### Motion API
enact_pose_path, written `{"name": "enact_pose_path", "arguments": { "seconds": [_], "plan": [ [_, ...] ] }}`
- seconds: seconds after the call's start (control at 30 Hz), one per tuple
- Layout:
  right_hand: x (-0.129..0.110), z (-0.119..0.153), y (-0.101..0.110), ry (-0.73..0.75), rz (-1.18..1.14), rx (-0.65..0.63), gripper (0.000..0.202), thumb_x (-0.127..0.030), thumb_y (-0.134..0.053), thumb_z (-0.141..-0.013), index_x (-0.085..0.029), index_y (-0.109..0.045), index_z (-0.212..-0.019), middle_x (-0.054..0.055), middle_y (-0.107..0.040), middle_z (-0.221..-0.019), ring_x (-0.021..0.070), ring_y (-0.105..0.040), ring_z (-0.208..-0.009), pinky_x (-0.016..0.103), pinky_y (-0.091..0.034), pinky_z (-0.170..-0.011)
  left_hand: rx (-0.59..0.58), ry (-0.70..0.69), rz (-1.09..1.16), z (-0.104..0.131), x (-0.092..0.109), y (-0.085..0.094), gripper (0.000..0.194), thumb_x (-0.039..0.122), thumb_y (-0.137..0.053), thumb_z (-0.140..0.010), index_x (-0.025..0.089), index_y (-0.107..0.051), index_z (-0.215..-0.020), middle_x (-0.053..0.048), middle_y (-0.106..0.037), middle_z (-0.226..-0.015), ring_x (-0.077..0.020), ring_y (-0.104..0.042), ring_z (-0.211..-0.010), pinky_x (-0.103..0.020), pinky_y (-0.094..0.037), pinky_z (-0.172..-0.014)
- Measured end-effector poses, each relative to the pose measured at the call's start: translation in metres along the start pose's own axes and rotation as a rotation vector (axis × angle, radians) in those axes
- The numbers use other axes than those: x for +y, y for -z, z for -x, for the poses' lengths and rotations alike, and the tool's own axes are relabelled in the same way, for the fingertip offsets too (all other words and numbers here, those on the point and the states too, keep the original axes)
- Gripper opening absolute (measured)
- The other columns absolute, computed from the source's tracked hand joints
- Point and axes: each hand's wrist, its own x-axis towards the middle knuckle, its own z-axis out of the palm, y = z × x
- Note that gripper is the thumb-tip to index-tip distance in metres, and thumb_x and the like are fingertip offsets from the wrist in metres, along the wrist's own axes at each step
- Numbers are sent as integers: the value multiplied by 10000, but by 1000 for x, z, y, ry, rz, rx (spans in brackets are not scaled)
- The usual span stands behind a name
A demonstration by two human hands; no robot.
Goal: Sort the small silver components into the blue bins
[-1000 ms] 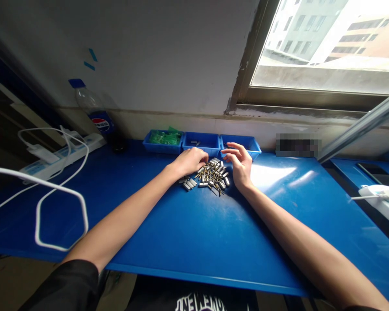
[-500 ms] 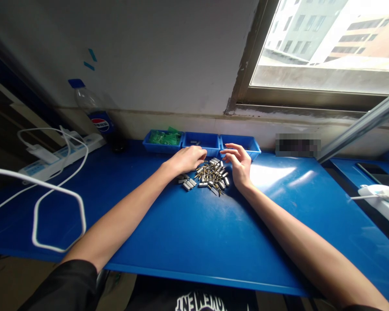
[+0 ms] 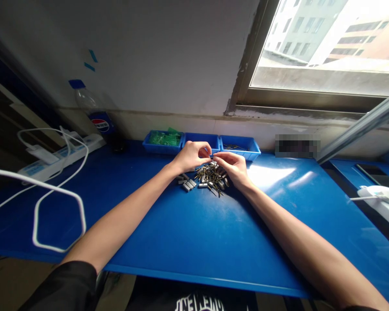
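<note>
Above a heap of small metal parts, my left hand (image 3: pixel 193 155) and my right hand (image 3: pixel 235 168) meet with their fingertips nearly touching. Each hand is closed in a pinch. Something tiny and dark seems to sit between the fingertips, too small to name. The heap (image 3: pixel 211 176) mixes thin brass-coloured and dark pins with silver rectangular blocks. Just left of it, several silver blocks (image 3: pixel 188 185) lie side by side on the blue table (image 3: pixel 181 233). My fingers hide the heap's far edge.
Behind the hands stand three blue bins: one with green pieces (image 3: pixel 164 138), a middle bin (image 3: pixel 199 137) partly hidden, and one with thin pins (image 3: pixel 235 147). A cola bottle (image 3: pixel 95 114), a power strip (image 3: pixel 68 155) and a looped white cable (image 3: pixel 83 207) are at left.
My right hand has moved left and its spread fingers have closed. My left hand has lifted slightly and shifted right, so the fingertips now meet over the heap.
</note>
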Motion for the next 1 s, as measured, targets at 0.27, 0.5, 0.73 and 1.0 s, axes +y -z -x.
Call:
{"name": "enact_pose_path", "arguments": {
  "seconds": [0.27,0.5,0.73,1.0],
  "plan": [
    [10,-4,2,115,86,421,348,-404,-742,-849,-184,-790,-1114,119,-802,-1116,269,-760,-1005,440,-597,-949,-335,64,-321,2,-1,15,186,309,-731,-809,166,-776,-920,-54,-770,-851,-182,-704,-771,-249,-504,-675],
    [13,-3,1,141,137,348,361,-358,-681,-876,-205,-759,-1193,119,-784,-1192,265,-750,-1029,425,-603,-892,-364,95,-301,3,-1,11,161,206,-686,-811,167,-761,-947,-53,-764,-864,-181,-689,-769,-248,-478,-665],
    [13,-3,-1,127,116,305,307,-332,-650,-876,-207,-756,-1136,93,-798,-1096,247,-750,-956,399,-601,-834,-292,126,-255,4,-8,3,197,177,-660,-797,165,-744,-975,-38,-746,-834,-170,-666,-712,-254,-473,-648],
    [9,-2,-1,104,90,262,229,-357,-661,-877,-206,-769,-1011,65,-794,-936,232,-745,-861,364,-581,-766,-119,94,12,-1,-8,8,148,231,-750,-777,159,-734,-906,-51,-768,-831,-183,-721,-768,-268,-554,-713]
  ]
}}
